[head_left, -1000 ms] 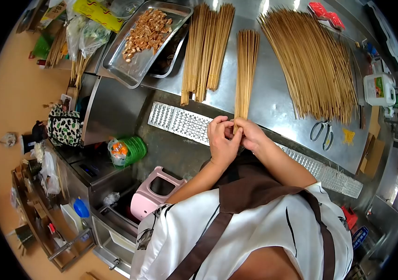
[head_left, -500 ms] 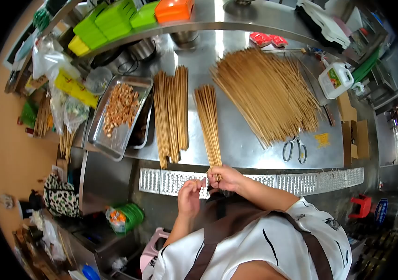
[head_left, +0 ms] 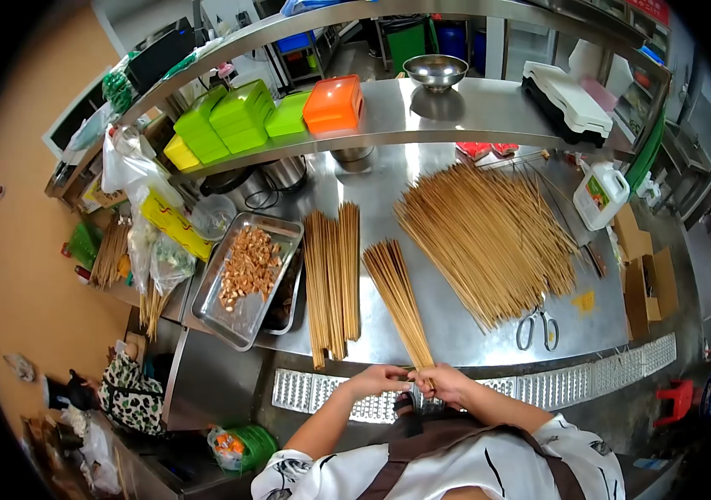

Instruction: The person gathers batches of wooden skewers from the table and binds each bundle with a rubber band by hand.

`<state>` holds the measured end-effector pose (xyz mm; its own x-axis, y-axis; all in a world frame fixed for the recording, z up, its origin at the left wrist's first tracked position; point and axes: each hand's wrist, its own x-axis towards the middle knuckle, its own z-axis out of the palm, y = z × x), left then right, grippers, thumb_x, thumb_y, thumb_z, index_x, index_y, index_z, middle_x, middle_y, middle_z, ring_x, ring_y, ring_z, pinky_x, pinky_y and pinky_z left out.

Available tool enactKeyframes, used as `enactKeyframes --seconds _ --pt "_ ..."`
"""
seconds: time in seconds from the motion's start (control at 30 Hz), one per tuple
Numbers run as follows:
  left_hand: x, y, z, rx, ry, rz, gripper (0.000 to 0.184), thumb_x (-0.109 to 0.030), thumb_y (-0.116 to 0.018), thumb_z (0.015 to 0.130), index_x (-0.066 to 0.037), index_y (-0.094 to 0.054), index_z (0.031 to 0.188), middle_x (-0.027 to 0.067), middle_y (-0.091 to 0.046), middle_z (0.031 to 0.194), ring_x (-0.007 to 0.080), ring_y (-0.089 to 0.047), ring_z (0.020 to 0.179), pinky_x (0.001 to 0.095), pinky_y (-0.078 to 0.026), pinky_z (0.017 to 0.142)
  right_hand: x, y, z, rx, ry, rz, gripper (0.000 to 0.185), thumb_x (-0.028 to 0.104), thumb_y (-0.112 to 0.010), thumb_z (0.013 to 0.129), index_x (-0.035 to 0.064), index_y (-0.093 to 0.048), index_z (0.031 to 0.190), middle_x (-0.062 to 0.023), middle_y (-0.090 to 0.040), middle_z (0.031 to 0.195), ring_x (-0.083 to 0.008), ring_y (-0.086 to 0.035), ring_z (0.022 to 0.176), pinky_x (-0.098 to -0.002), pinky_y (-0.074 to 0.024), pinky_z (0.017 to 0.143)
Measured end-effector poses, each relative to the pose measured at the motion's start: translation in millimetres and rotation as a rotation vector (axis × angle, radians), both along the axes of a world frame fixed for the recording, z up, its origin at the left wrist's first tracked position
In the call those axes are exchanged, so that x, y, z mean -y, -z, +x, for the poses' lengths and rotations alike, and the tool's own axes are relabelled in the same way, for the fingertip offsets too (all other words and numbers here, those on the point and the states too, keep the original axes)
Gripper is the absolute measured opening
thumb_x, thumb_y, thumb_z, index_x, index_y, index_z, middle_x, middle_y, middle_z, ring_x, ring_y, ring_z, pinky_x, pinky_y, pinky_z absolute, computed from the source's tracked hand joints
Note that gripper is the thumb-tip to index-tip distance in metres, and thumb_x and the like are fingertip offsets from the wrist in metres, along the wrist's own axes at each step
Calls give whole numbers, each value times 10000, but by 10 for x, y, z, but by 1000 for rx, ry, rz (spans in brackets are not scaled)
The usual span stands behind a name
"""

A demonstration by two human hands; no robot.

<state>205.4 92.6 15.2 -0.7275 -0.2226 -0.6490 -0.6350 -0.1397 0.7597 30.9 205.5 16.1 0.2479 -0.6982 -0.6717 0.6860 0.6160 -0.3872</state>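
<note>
A bundle of long bamboo skewers slants over the table's front edge, its upper ends fanned slightly apart. My right hand is closed around the bundle's narrow lower end. Close beside it, my left hand has its fingers drawn together, with the tips near the bundle's base. Whatever those fingertips pinch is too small to make out. Left of the held bundle, several more skewer bundles lie side by side. A broad pile of loose skewers spreads over the right of the steel table.
Scissors lie at the front right, with a white jug behind them. A metal tray of chopped meat-like pieces stands at the left. Above the table's back runs a steel shelf with green and orange containers.
The camera view has tilted up, so the shelf shows more fully. My left hand has moved from below and left of the bundle's base up against my right hand. The right hand keeps its grip.
</note>
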Motion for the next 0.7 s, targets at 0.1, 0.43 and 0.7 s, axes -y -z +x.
enactKeyframes --seconds 0.1,0.43,0.7 --pt "-222 175 -220 -237 -293 597 425 -350 -641 795 -43 -539 1070 17 -555 844 94 -533 742 247 -464 653 -3 120 20 148 18 -64 106 100 -536 800 10 -525 855 -42 -497 610 -119 -446 503 -248 -327 443" --pt "-308 92 -762 -537 -600 894 462 -182 -564 821 27 -424 1209 125 -510 1149 238 -538 1013 372 -452 879 -355 -333 -235 385 -201 -360 408 339 -472 879 14 -511 1123 -89 -554 948 -191 -548 884 -329 -432 809" --pt "-303 232 -625 -578 -631 999 338 -83 -519 782 55 -480 1088 167 -553 1051 286 -531 1028 439 -397 961 -635 -547 -536 -1200 -66 -789 70 111 -627 739 86 -586 791 -113 -460 1121 -231 -434 1063 -338 -345 912"
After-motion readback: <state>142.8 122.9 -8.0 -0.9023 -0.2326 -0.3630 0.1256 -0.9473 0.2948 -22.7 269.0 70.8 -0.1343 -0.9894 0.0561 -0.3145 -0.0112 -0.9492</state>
